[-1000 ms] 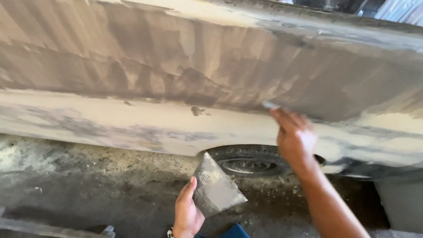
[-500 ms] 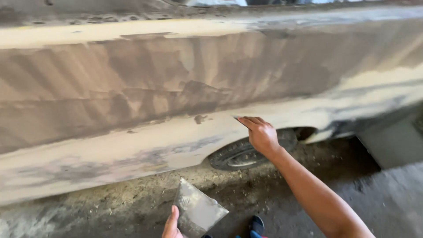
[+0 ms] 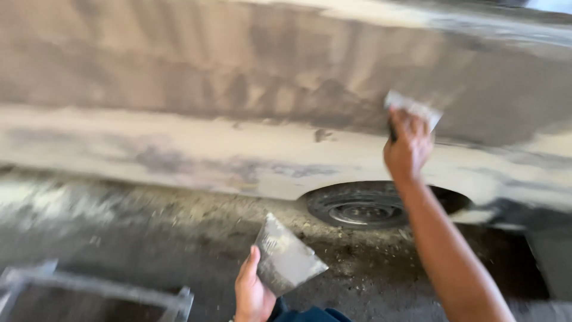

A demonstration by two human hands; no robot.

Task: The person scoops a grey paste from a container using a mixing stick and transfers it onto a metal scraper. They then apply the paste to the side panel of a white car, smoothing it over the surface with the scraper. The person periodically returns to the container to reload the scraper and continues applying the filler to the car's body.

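Right hand [image 3: 408, 149] raised against the side of a car body panel [image 3: 238, 89], grip closed around the dark handle of a small spreader [image 3: 414, 110], pale blade upward and pressed flat to the panel just above the wheel arch. Blade tilted a little, one corner higher than the other. Right forearm stretched up from the lower right corner across the front of the tyre.

Left hand [image 3: 253, 292] low at the bottom edge, grip closed on the lower corner of a flat grey mixing board [image 3: 286, 259], thumb on its near face, board tipped up and smeared with grey filler. Held well apart from the panel, over the ground.

Panel covered in dull grey and beige filler, streaked in vertical strokes along the upper part, with a paler band running lengthwise lower down and a small dark spot left of the spreader. Below it a dark wheel [image 3: 363, 209] with a steel rim, partly hidden by the right arm. Gritty, dusty floor [image 3: 149, 238] beneath. Metal frame [image 3: 95, 289] at the lower left, blurred.
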